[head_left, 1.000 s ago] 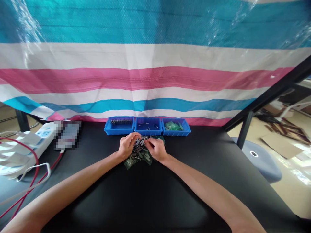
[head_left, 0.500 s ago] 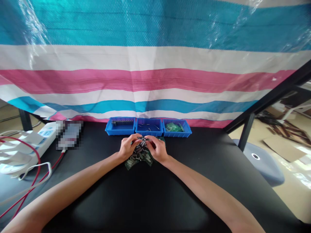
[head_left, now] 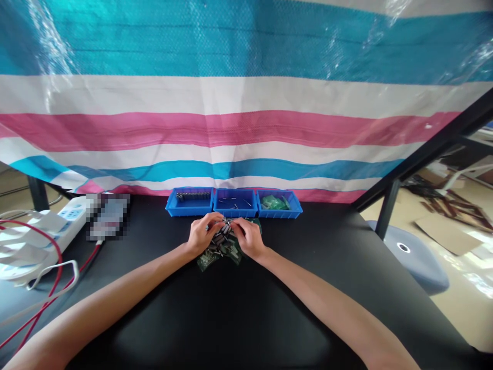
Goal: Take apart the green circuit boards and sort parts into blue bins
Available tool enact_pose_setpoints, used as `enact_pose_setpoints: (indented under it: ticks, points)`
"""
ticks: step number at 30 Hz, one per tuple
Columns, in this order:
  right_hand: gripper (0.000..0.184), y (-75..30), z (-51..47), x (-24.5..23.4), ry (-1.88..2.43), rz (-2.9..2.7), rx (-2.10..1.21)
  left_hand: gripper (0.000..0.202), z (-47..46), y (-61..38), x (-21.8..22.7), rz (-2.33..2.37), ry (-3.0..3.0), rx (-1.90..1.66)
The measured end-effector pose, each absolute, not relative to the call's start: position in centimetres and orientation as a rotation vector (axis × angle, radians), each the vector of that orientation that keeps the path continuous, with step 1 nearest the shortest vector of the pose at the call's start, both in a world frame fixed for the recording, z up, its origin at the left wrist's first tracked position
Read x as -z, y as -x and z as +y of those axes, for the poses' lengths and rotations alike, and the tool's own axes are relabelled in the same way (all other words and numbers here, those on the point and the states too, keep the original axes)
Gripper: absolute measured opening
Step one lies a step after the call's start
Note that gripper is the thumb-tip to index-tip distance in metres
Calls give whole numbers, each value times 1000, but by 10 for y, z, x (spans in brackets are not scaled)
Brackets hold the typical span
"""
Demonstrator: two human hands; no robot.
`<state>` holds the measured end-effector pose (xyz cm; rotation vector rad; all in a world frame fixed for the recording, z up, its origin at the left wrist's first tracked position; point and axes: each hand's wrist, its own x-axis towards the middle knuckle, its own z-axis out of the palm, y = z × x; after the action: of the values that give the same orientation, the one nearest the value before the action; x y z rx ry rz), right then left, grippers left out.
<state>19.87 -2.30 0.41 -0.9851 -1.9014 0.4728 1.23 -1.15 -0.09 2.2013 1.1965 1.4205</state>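
My left hand (head_left: 203, 234) and my right hand (head_left: 249, 236) meet over a heap of small metal parts (head_left: 220, 241) in the middle of the black table. Fingers of both hands are bent into pinches close to each other, with small shiny metal pieces at the tips. Which piece each hand grips is too small to make out. Clear green-tinted plastic bags (head_left: 208, 260) of metal parts lie under and in front of the heap. Part of the heap is hidden behind my fingers.
Behind my hands stand three blue bins: the left bin (head_left: 188, 211) with a row of cylindrical metal parts, the middle bin (head_left: 234, 209) with a few thin pins, the right bin (head_left: 279, 213) with green plastic bags. A power strip (head_left: 75, 213) and red cable (head_left: 57, 272) lie left.
The view has shifted slightly. Both hands stay over the heap with their fingertips together, and the fingers have moved only a little.
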Motion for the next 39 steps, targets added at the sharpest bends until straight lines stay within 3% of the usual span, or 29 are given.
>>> enact_pose_setpoints:
  ticks: [10, 15, 23, 29, 39]
  points:
    - [33, -201, -24, -7, 1063, -1889, -502, 20, -12, -16, -10, 1138, -2339, -1439]
    - [21, -200, -24, -9, 1003, -1889, -494, 20, -13, -16, -11, 1117, -2347, -1431]
    - [25, -199, -23, -5, 948, -1941, -457, 41, -15, -16, -15, 1134, -2338, -1362]
    - [42, -201, -24, -4, 956, -1993, -473, 27, -14, -14, -12, 1031, -2350, -1370]
    - [52, -203, -25, -4, 938, -2013, -561, 20, -13, -14, -11, 955, -2393, -1365]
